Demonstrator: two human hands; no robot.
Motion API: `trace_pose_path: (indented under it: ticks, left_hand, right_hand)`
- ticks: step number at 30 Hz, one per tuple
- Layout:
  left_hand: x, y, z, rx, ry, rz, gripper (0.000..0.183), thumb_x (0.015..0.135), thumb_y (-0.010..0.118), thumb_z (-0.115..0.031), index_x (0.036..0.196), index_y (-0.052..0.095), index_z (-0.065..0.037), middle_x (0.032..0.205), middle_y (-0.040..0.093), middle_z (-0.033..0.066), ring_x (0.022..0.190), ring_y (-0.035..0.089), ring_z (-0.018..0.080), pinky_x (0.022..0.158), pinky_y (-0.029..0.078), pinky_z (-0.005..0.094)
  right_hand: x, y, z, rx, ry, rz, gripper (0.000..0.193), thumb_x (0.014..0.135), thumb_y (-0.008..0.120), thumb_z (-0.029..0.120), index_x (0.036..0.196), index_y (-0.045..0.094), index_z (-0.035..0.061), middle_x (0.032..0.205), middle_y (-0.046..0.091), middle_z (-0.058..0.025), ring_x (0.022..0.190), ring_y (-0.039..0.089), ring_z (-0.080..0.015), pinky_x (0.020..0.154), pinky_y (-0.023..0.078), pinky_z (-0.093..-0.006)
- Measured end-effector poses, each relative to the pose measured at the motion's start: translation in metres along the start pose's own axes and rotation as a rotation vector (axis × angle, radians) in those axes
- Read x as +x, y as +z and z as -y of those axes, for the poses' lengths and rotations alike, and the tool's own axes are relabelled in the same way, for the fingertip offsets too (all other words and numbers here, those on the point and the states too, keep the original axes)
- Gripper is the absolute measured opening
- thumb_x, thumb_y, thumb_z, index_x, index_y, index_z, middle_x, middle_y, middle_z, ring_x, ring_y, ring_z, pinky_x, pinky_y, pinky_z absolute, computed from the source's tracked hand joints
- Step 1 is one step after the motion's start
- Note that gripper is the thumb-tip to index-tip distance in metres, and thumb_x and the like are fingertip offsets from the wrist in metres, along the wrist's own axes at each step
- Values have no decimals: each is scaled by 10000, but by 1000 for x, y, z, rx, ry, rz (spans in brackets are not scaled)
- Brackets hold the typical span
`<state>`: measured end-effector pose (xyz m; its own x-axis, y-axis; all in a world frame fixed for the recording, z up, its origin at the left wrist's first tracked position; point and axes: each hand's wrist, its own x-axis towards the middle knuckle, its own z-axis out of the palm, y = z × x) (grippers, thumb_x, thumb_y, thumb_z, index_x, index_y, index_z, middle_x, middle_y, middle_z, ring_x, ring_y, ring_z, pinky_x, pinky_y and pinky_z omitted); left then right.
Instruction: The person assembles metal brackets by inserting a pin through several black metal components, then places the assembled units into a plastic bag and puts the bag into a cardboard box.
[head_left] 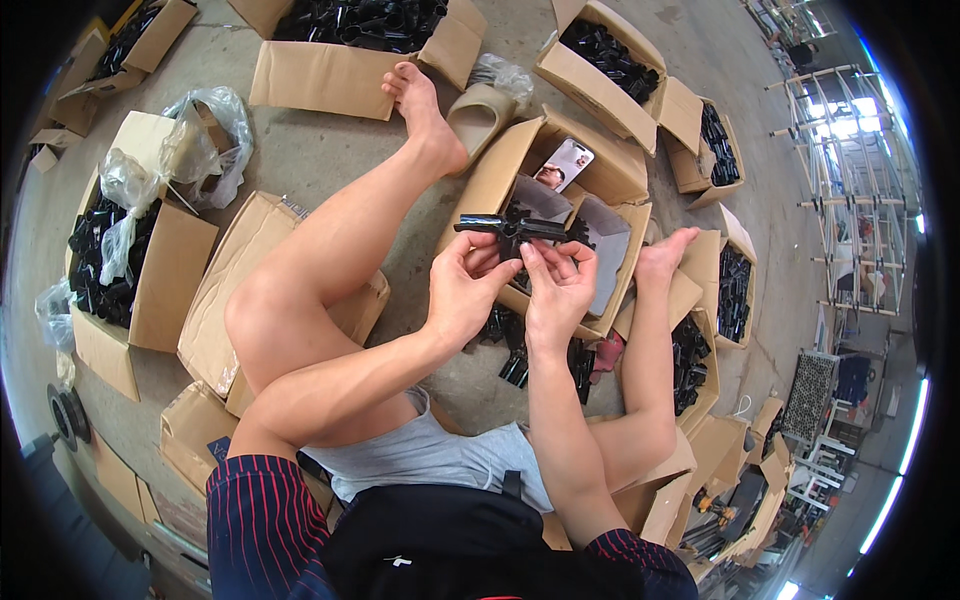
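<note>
Both hands are raised in front of me around a glossy black T-shaped pipe connector (510, 228). My left hand (468, 285) pinches it from the left, and my right hand (556, 290) grips it from the right, the fingertips almost meeting at its stem. Just beyond the hands stands an open cardboard box (612, 175) with grey-walled trays (612, 245) of small dark parts inside. A phone (565, 163) leans in that box, its screen lit. More black connectors (513, 368) lie on the floor below the hands, partly hidden by my right forearm.
Open cartons of black parts stand all around: a large box (320, 75) ahead, another box (170, 270) at left with plastic bags, and several at right. My bare legs frame the work spot. A sandal (480, 118) lies near my left foot. Metal racks (850, 190) stand far right.
</note>
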<state>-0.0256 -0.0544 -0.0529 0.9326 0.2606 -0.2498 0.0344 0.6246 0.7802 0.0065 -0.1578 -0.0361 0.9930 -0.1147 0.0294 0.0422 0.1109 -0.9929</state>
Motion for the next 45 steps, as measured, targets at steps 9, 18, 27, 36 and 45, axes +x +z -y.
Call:
trace_pose_path:
  ticks: [9, 18, 27, 36, 45]
  left_hand:
    - [-1, 1, 1, 25, 13, -32, 302, 865, 717, 107, 1111, 551, 55, 1111, 705, 145, 1041, 680, 154, 902, 572, 266]
    - [0, -1, 5, 88, 11, -51, 303, 884, 709, 100, 1128, 541, 35, 1142, 702, 134, 1062, 667, 145, 921, 556, 264]
    - [1, -1, 6, 37, -2, -36, 300, 884, 720, 87, 1126, 551, 30, 1128, 707, 129, 1039, 674, 145, 891, 568, 263]
    - [1, 0, 2, 27, 10, -30, 304, 878, 720, 96, 1124, 553, 32, 1126, 706, 125, 1049, 669, 138, 905, 555, 261]
    - [1, 0, 3, 15, 23, -13, 296, 881, 710, 105, 1122, 553, 35, 1149, 698, 137, 1072, 669, 153, 930, 556, 276]
  right_hand:
    - [-1, 4, -1, 63, 94, -59, 300, 878, 764, -34, 1030, 516, 40, 978, 715, -137, 887, 681, -135, 791, 549, -255]
    - [-1, 3, -3, -140, 162, -13, 148, 923, 766, 106, 974, 731, -28, 950, 711, -51, 797, 645, -86, 733, 523, -237]
    - [-2, -2, -12, -295, 11, 1, 187, 938, 750, 125, 1021, 734, -42, 918, 724, -65, 797, 653, -100, 726, 529, -252]
    - [2, -2, -5, -337, -7, 11, 201, 926, 773, 157, 981, 744, -34, 867, 712, -51, 777, 646, -92, 702, 522, -252]
    - [4, -3, 1, -375, -31, 79, 247, 921, 780, 183, 997, 728, -46, 874, 709, -71, 783, 659, -103, 685, 518, -257]
